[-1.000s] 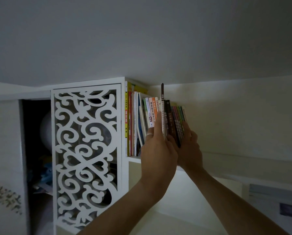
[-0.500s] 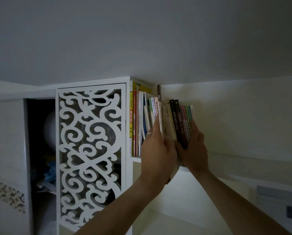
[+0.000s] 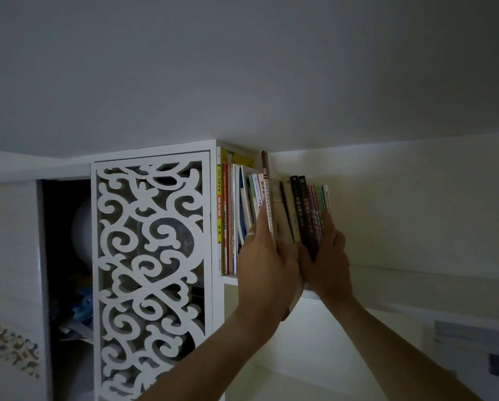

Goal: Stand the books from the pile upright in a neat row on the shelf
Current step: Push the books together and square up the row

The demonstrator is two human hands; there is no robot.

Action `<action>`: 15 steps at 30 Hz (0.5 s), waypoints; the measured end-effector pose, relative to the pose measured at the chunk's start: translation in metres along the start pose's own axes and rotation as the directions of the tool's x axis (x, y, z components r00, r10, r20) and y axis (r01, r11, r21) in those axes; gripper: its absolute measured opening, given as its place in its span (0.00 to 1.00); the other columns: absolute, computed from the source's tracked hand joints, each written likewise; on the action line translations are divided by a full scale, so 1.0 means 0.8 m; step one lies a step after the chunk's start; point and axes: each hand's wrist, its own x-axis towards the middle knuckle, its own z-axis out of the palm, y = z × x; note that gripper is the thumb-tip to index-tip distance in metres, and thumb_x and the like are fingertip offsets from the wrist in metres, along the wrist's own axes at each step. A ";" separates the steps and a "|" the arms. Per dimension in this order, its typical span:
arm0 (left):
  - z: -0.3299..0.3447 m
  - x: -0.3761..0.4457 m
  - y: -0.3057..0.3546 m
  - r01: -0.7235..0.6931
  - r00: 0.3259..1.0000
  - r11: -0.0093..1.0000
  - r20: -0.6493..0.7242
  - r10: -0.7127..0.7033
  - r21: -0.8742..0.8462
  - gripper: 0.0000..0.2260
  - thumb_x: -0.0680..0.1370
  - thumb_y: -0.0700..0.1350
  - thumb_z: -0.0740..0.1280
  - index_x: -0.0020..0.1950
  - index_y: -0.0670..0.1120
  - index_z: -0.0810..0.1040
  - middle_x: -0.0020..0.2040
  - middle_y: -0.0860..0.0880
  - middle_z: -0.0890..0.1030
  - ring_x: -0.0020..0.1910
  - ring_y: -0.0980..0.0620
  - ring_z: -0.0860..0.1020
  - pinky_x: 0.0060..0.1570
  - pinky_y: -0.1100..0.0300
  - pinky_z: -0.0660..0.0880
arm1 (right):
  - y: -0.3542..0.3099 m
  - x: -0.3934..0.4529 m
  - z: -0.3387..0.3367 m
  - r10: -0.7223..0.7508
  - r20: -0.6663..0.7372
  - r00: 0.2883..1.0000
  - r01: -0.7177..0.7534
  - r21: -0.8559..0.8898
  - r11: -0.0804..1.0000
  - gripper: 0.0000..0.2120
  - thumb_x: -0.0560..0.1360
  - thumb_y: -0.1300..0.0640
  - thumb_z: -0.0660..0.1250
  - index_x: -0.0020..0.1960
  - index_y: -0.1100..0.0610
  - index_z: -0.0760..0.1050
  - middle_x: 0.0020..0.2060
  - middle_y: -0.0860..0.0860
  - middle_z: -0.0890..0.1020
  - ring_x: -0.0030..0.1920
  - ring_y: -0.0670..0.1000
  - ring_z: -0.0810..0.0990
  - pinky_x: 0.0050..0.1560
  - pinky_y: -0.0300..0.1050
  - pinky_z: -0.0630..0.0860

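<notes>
Books (image 3: 274, 204) stand in a row on a high white shelf (image 3: 230, 279) at the middle of the frame, just under the ceiling. Nearest the camera, two bare forearms rise from the bottom edge toward that row. The left hand (image 3: 267, 264), a ring on one finger, reaches up with its fingers (image 3: 262, 224) lying along a tall thin book (image 3: 267, 195) whose brown top pokes above its neighbours; the thumb side presses against pale books next to it, so the hand has hold of that part of the row. The right hand (image 3: 327, 261) is just beside it, palm against the lower spines, its fingers (image 3: 327, 224) stretched up over the thin coloured books (image 3: 317, 209) at the right end of the row, with two dark books (image 3: 300, 204) between the hands. Further left in the row stand a yellow book (image 3: 219, 209) and red ones touching the cabinet side. Left of the shelf is a white fretwork door (image 3: 151, 270), and beyond it a dark open compartment (image 3: 65, 256) with dim things inside.
</notes>
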 end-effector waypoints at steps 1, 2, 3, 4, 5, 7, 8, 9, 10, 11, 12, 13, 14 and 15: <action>0.001 0.000 0.000 -0.001 1.000 1.000 0.001 0.001 0.006 0.25 0.84 0.41 0.61 0.81 0.51 0.62 0.61 0.59 0.75 0.55 0.58 0.79 0.54 0.60 0.81 | -0.001 -0.001 0.001 -0.007 -0.014 1.000 0.006 -0.010 1.000 0.41 0.79 0.42 0.69 0.82 0.52 0.50 0.67 0.62 0.68 0.56 0.64 0.79 0.47 0.51 0.80; 0.003 0.000 0.000 -0.003 1.000 1.000 0.005 0.003 0.015 0.25 0.84 0.41 0.61 0.81 0.51 0.62 0.62 0.56 0.77 0.56 0.55 0.80 0.54 0.56 0.83 | -0.001 -0.001 0.002 -0.006 -0.027 1.000 0.006 -0.017 1.000 0.41 0.79 0.43 0.68 0.82 0.52 0.49 0.67 0.62 0.68 0.56 0.64 0.79 0.48 0.54 0.82; 0.005 0.001 -0.001 -0.010 1.000 1.000 0.009 0.010 0.025 0.25 0.83 0.43 0.60 0.81 0.51 0.62 0.63 0.53 0.79 0.56 0.53 0.81 0.53 0.53 0.84 | -0.001 -0.001 0.002 0.001 -0.036 0.999 -0.002 -0.020 1.000 0.41 0.79 0.43 0.69 0.82 0.52 0.48 0.67 0.62 0.67 0.56 0.65 0.79 0.48 0.58 0.83; 0.008 0.002 -0.001 -0.017 1.000 0.999 0.009 0.017 0.036 0.26 0.82 0.45 0.59 0.81 0.51 0.62 0.63 0.51 0.79 0.56 0.51 0.81 0.53 0.52 0.84 | -0.001 -0.001 0.003 0.010 -0.045 0.999 -0.011 -0.019 1.000 0.42 0.79 0.43 0.69 0.82 0.51 0.48 0.66 0.62 0.67 0.57 0.65 0.79 0.49 0.60 0.84; 0.011 0.003 -0.002 -0.022 1.000 0.999 0.005 0.022 0.047 0.27 0.81 0.47 0.57 0.81 0.52 0.61 0.62 0.50 0.80 0.55 0.51 0.81 0.53 0.52 0.84 | 0.000 -0.001 0.003 0.016 -0.053 0.998 -0.016 -0.014 1.000 0.42 0.79 0.43 0.69 0.82 0.51 0.47 0.66 0.62 0.67 0.57 0.65 0.79 0.49 0.61 0.84; 0.021 0.011 -0.007 -0.014 1.000 0.998 -0.005 0.015 0.060 0.27 0.81 0.46 0.57 0.82 0.52 0.61 0.60 0.49 0.81 0.54 0.51 0.82 0.53 0.51 0.84 | 0.000 0.000 0.002 0.017 -0.061 0.998 -0.018 -0.008 1.000 0.42 0.78 0.43 0.69 0.81 0.49 0.47 0.67 0.63 0.67 0.57 0.65 0.79 0.49 0.62 0.84; 0.028 0.015 -0.011 -0.001 1.000 0.998 -0.004 0.002 0.067 0.27 0.82 0.44 0.58 0.82 0.52 0.60 0.58 0.48 0.82 0.52 0.51 0.82 0.51 0.50 0.84 | 0.000 0.000 0.001 0.018 -0.059 0.998 -0.019 -0.011 1.000 0.42 0.78 0.42 0.69 0.81 0.47 0.46 0.67 0.62 0.67 0.58 0.65 0.78 0.49 0.62 0.84; 0.034 0.019 -0.015 0.013 1.000 0.997 0.000 -0.013 0.072 0.27 0.82 0.44 0.59 0.82 0.52 0.60 0.54 0.47 0.82 0.49 0.50 0.82 0.50 0.49 0.84 | 0.000 0.000 0.001 0.025 -0.053 0.998 -0.025 -0.015 1.000 0.42 0.78 0.42 0.70 0.81 0.46 0.46 0.68 0.62 0.66 0.58 0.65 0.78 0.49 0.63 0.84; 0.041 0.023 -0.020 0.020 1.000 0.997 0.008 -0.020 0.073 0.27 0.82 0.45 0.58 0.82 0.53 0.60 0.52 0.48 0.82 0.47 0.50 0.83 0.48 0.49 0.84 | 0.000 0.001 0.002 0.036 -0.047 0.998 -0.037 -0.019 0.999 0.43 0.77 0.42 0.70 0.81 0.46 0.46 0.68 0.62 0.66 0.59 0.65 0.78 0.50 0.63 0.83; 0.047 0.027 -0.026 0.020 1.000 0.997 0.017 -0.021 0.071 0.26 0.83 0.46 0.58 0.81 0.54 0.60 0.51 0.48 0.82 0.47 0.49 0.83 0.47 0.49 0.85 | 0.000 0.001 0.003 0.048 -0.044 0.998 -0.049 -0.022 0.999 0.43 0.77 0.42 0.70 0.81 0.46 0.46 0.69 0.61 0.66 0.59 0.65 0.78 0.50 0.63 0.83; 0.053 0.030 -0.032 0.019 0.999 0.997 0.024 -0.021 0.076 0.25 0.84 0.47 0.58 0.81 0.54 0.60 0.52 0.49 0.82 0.47 0.50 0.83 0.48 0.50 0.85 | -0.001 0.001 0.004 0.059 -0.042 0.997 -0.060 -0.026 0.998 0.44 0.77 0.41 0.71 0.81 0.47 0.46 0.69 0.61 0.66 0.59 0.64 0.78 0.50 0.62 0.83; 0.059 0.034 -0.037 0.022 0.999 0.996 0.028 -0.025 0.091 0.24 0.84 0.47 0.59 0.81 0.54 0.61 0.54 0.49 0.82 0.48 0.51 0.83 0.49 0.51 0.84 | -0.001 0.001 0.004 0.065 -0.045 0.997 -0.067 -0.032 0.997 0.44 0.77 0.41 0.71 0.81 0.47 0.46 0.69 0.60 0.67 0.59 0.64 0.78 0.51 0.62 0.83; 0.064 0.038 -0.042 0.026 0.999 0.994 0.027 -0.029 0.110 0.24 0.85 0.46 0.60 0.81 0.54 0.61 0.55 0.49 0.82 0.50 0.53 0.83 0.50 0.52 0.84 | -0.002 0.001 0.005 0.067 -0.050 0.997 -0.069 -0.041 0.997 0.44 0.77 0.41 0.70 0.81 0.48 0.46 0.69 0.60 0.67 0.59 0.63 0.78 0.51 0.61 0.84; 0.068 0.042 -0.046 0.027 0.999 0.992 0.023 -0.030 0.127 0.24 0.85 0.46 0.61 0.82 0.54 0.60 0.57 0.49 0.82 0.50 0.53 0.82 0.51 0.52 0.84 | -0.001 0.000 0.005 0.064 -0.054 0.996 -0.066 -0.049 0.997 0.44 0.77 0.40 0.70 0.81 0.48 0.47 0.68 0.60 0.67 0.59 0.63 0.79 0.50 0.60 0.84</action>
